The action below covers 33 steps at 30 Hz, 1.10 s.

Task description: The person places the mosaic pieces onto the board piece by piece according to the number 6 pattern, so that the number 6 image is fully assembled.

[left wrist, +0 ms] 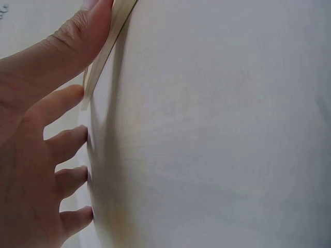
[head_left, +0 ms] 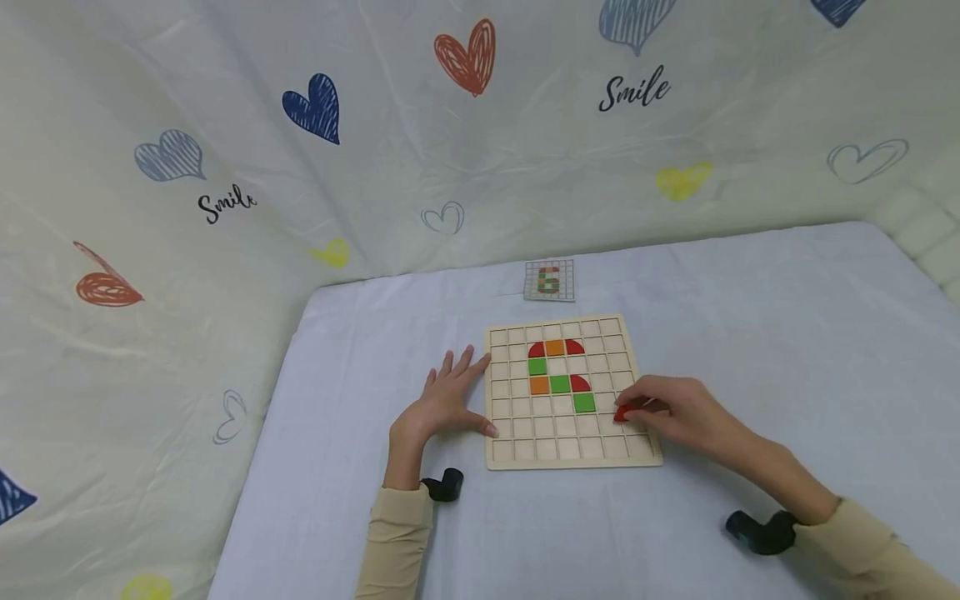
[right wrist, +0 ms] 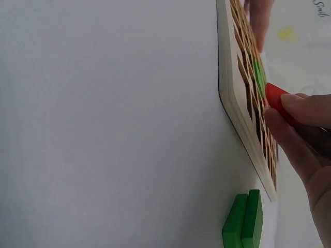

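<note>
A wooden grid board (head_left: 525,451) lies on the white-covered table, with red curved pieces, orange squares and green squares set in some of its cells. My left hand (head_left: 442,404) is spread along the board's left edge, thumb and index finger touching it; the left wrist view shows the thumb (left wrist: 77,39) against the wooden side. Over the right part of the grid, my right hand (head_left: 686,412) pinches a red piece (right wrist: 278,103) between thumb and fingertips. In the head view the fingers cover part of this piece. A green square (head_left: 584,403) sits in a cell left of it.
Behind the board lies a small pattern card (head_left: 549,280) showing a coloured figure on a grid. Two green blocks (right wrist: 243,222) rest on the table by the board's right side, hidden in the head view. A patterned cloth (head_left: 525,167) hangs behind the table.
</note>
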{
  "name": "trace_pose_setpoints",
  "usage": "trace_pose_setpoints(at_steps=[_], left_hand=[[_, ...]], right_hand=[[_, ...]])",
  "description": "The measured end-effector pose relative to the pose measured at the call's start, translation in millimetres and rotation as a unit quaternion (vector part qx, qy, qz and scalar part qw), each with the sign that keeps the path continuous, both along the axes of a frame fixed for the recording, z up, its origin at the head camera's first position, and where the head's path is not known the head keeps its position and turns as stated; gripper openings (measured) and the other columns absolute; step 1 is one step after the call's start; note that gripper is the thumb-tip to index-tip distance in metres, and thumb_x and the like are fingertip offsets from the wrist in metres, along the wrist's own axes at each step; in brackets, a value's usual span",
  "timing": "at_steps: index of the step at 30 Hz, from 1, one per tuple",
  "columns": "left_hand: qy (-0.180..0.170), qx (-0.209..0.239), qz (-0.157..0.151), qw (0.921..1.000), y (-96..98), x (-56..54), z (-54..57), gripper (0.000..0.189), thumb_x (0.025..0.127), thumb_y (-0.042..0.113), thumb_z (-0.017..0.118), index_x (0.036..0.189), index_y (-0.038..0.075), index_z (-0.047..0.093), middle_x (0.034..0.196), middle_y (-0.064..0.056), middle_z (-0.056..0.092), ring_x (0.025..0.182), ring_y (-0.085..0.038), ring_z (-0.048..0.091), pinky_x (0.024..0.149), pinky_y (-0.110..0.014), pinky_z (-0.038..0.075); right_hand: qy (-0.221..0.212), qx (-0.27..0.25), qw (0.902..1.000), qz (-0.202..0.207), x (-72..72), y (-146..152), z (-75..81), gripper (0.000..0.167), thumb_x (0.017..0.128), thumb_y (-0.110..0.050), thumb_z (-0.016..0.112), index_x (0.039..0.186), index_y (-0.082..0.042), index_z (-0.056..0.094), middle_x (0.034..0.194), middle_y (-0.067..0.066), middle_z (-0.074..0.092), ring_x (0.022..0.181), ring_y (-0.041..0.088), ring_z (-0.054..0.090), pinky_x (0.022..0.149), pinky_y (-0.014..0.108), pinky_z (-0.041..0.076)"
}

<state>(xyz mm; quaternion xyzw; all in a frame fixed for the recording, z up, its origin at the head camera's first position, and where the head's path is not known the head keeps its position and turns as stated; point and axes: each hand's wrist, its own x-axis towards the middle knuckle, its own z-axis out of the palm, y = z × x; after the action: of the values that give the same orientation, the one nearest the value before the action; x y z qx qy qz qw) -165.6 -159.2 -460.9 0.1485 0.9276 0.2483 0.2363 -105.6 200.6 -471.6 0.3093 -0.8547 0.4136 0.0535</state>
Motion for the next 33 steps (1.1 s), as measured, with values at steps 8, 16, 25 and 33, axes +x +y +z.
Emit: trace_pose_setpoints(at_steps=[8,16,25,33], left_hand=[[0.001,-0.008,0.0,1.0,0.5,-0.6,-0.6,0.118,0.072,0.039,0.094,0.165,0.028,0.024,0.174,-0.001,0.003,0.16,-0.031,-0.01,0.129,-0.057,-0.003],[0.004,-0.002,-0.001,1.0,0.5,-0.1,0.7,0.118,0.071,0.039,0.095,0.165,0.027,0.024,0.174,-0.003,0.004,0.16,-0.033,-0.009,0.129,-0.058,-0.002],[0.002,-0.006,-0.004,1.0,0.3,-0.5,2.0,0.118,0.072,0.039,0.094,0.166,0.027,0.023,0.174,-0.003,0.003,0.16,-0.032,-0.01,0.129,-0.058,-0.003],[0.002,-0.006,-0.002,1.0,0.3,-0.3,1.1,0.119,0.071,0.039,0.094,0.166,0.027,0.024,0.174,-0.003,0.003,0.16,-0.033,-0.01,0.128,-0.058,-0.003]], right_hand=[[-0.006,-0.008,0.9992,0.038,-4.3,-18,-2.3,0.028,0.079,0.008,0.082,0.103,-0.005,0.077,0.094,-0.001,0.076,0.082,0.007,0.069,0.071,0.018,0.06],[-0.015,0.034,0.9984,0.044,-6.5,-32,-2.4,0.024,0.08,0.004,0.082,0.102,-0.006,0.079,0.093,0.0,0.075,0.079,0.007,0.064,0.07,0.023,0.06],[0.012,0.073,0.9966,0.036,-3.0,-37,-4.6,0.025,0.079,0.002,0.085,0.103,-0.003,0.081,0.099,0.002,0.072,0.083,0.013,0.064,0.071,0.025,0.058],[0.05,0.086,0.9942,0.042,-2.1,-42,-8.8,0.03,0.077,0.003,0.085,0.106,-0.002,0.081,0.098,0.002,0.067,0.085,0.013,0.057,0.069,0.022,0.055]])
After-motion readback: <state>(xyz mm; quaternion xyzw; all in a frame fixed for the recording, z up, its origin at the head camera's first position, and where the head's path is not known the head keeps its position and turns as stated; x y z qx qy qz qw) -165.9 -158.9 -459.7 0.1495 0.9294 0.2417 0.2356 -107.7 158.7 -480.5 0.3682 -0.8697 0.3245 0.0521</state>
